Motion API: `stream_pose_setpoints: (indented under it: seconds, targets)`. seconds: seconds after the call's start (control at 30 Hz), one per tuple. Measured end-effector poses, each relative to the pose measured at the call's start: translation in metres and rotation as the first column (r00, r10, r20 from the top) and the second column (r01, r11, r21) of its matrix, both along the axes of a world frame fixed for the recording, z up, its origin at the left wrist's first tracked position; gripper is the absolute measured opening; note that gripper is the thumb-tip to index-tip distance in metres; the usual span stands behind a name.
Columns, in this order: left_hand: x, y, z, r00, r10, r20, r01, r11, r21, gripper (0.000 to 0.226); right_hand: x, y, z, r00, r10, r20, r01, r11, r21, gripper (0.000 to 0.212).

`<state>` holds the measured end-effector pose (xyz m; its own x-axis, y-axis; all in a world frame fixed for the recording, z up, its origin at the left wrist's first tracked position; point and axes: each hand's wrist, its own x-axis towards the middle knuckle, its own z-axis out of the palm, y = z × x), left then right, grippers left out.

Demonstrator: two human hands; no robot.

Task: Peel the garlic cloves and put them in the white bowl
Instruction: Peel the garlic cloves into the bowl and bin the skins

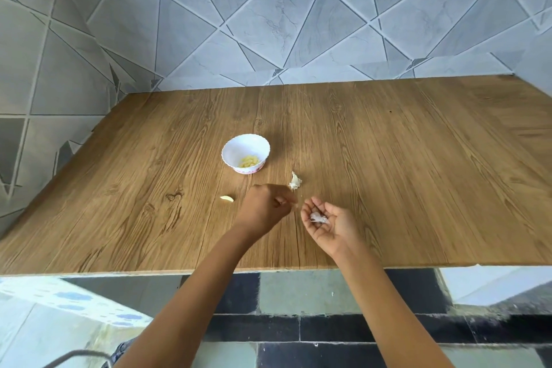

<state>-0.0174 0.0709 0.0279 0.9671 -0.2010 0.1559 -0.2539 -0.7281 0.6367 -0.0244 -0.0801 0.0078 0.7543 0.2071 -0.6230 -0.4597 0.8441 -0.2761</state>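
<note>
Head view, right hand (334, 233) cupping likely peel (319, 218)

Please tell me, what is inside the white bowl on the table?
Inside the white bowl, a small heap of pale yellow peeled garlic cloves lies at the bottom. Their number cannot be told; the near wall covers the part of the bottom nearest the camera.

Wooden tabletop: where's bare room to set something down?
Free: wooden tabletop right of the white garlic chunk up to the tiled wall; the strip behind the small white bowl; the left side beyond the pale peeled clove. Crowded: the pocket between bowl, clove, chunk, the left hand and the right hand.
</note>
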Motion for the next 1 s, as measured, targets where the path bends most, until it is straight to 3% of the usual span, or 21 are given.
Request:
stream_pose_setpoints:
  seconds: [0.2, 0.37, 0.6, 0.83, 1.0]
  targets:
    - [-0.003, -0.033, 0.007, 0.982, -0.185, 0.035, 0.175, 0.966, 0.189, 0.026, -0.004, 0.008, 0.011, 1.000, -0.004, -0.015, 0.004, 0.999, -0.049, 0.021]
    - [-0.002, -0.032, 0.001, 0.986, -0.144, 0.082, 0.138, 0.988, 0.071, 0.019, -0.004, 0.004, 0.009, 1.000, -0.022, -0.016, 0.021, 0.998, -0.053, 0.024]
    - [-0.001, -0.003, -0.005, 0.987, 0.159, -0.020, -0.157, 0.938, -0.310, 0.005, -0.004, 0.002, 0.008, 1.000, 0.010, 0.029, -0.008, 0.999, -0.038, 0.026]
    - [-0.029, 0.047, -0.016, 0.936, 0.341, -0.083, -0.349, 0.884, -0.312, 0.024, -0.001, 0.032, 0.011, 0.993, 0.108, 0.037, -0.105, 0.992, -0.071, 0.027]
    - [-0.067, 0.086, -0.023, 0.870, 0.490, -0.049, -0.487, 0.841, -0.237, 0.037, -0.006, 0.079, 0.015, 0.960, 0.279, 0.034, -0.276, 0.959, -0.069, 0.029]
